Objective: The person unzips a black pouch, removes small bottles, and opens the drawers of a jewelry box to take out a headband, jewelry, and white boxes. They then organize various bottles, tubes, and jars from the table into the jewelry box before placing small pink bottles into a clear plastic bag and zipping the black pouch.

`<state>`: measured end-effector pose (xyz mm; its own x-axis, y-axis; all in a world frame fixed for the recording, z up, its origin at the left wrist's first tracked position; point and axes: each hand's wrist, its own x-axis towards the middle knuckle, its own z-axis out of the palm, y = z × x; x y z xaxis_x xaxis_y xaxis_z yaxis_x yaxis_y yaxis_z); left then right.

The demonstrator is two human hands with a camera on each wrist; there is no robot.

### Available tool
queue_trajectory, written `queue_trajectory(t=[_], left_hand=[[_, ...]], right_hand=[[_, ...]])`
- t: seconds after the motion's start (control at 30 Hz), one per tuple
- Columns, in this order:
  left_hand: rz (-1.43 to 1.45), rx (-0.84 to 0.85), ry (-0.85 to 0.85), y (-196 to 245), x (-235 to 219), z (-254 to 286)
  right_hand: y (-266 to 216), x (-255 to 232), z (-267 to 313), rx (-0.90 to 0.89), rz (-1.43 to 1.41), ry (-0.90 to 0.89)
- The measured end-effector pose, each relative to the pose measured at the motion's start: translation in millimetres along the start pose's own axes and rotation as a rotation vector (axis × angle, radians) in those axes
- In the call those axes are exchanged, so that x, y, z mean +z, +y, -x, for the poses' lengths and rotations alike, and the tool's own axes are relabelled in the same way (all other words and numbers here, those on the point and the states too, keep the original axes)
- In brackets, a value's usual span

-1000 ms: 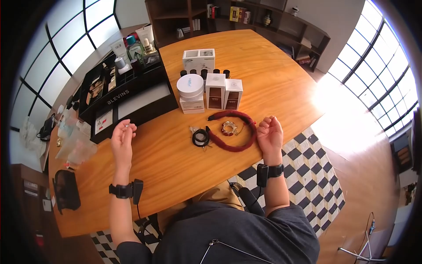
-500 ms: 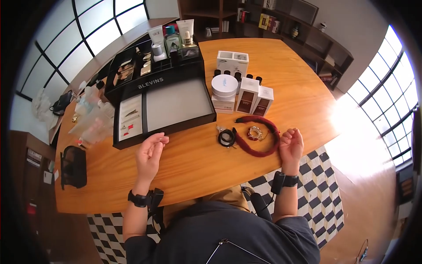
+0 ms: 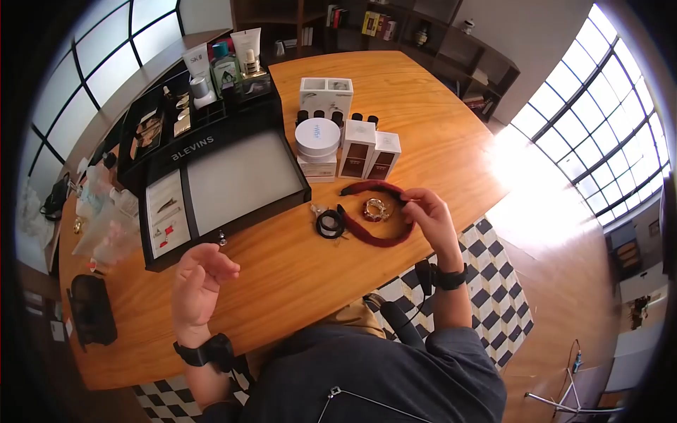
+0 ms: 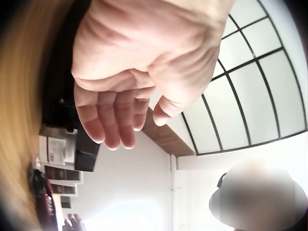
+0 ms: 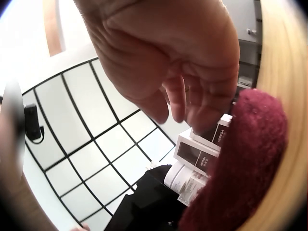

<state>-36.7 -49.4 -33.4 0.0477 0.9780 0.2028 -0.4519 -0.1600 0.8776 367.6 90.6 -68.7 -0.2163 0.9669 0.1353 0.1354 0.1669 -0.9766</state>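
My left hand (image 3: 199,287) hovers over the table with fingers loosely bent, just in front of the small metal knob (image 3: 222,238) of a pulled-out drawer (image 3: 243,183). In the left wrist view its palm and fingers hold nothing. The drawer belongs to a black BLEVINS cosmetics case (image 3: 192,149). Hair clips and red pieces lie in its narrow left compartment; a white lining shows in the wide one. My right hand (image 3: 436,220) reaches over a dark red plush headband (image 3: 383,241), fingertips right at its far right curve. Inside the headband lies a jewelled bracelet (image 3: 368,213), with black hair ties (image 3: 331,235) beside it.
A round white jar (image 3: 316,138) sits on a box, beside two white-and-brown boxes (image 3: 358,151) and several black-capped bottles. Tubes and bottles stand atop the case. Left are plastic bags (image 3: 102,225) and a black sunglasses-like item (image 3: 93,309). The table's front edge runs near my body.
The drawer has slid out toward me, and my left hand has come off its knob and drawn back. My right hand has opened from loosely curled beside the headband and moved over it.
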Motion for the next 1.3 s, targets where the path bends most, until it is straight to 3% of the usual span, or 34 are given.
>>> queue_trajectory(t=[0.03, 0.13, 0.17, 0.27, 0.37, 0.67, 0.77, 0.87, 0.93, 1.1, 1.2, 1.3], left_hand=[[0.068, 0.038, -0.032, 2, 4, -4], [0.193, 0.096, -0.079, 4, 7, -15], [0.210, 0.110, -0.093, 3, 5, -15], [0.247, 0.138, -0.134, -6, -6, -19], [0.261, 0.154, -0.150, -12, -17, -15], [0.263, 0.151, -0.167, -16, -21, -14], [0.263, 0.152, -0.147, -17, -21, -14], [0.262, 0.156, -0.125, -17, -22, -13], [0.257, 0.151, -0.122, -17, -21, -14], [0.236, 0.137, -0.106, -17, -22, -12], [0.229, 0.134, -0.091, -17, -22, -12], [0.223, 0.133, -0.077, -18, -21, -12]], right_hand=[[-7, 3, -2, 0.059, 0.147, -0.051], [-33, 27, -9, -0.333, 0.674, -0.126], [-29, 32, -12, -0.263, 0.750, -0.139], [-27, 38, -19, -0.317, 0.839, -0.248], [-29, 40, -19, -0.198, 0.835, -0.291], [-33, 42, -30, -0.210, 0.897, -0.372], [-30, 38, -33, -0.202, 0.849, -0.365], [-37, 22, -36, -0.106, 0.604, -0.207], [-33, 7, -40, 0.047, 0.097, -0.118], [-30, -28, -37, 0.002, -0.303, 0.046], [-27, -45, -34, -0.023, -0.426, 0.134], [-28, -55, -33, -0.030, -0.321, 0.239]])
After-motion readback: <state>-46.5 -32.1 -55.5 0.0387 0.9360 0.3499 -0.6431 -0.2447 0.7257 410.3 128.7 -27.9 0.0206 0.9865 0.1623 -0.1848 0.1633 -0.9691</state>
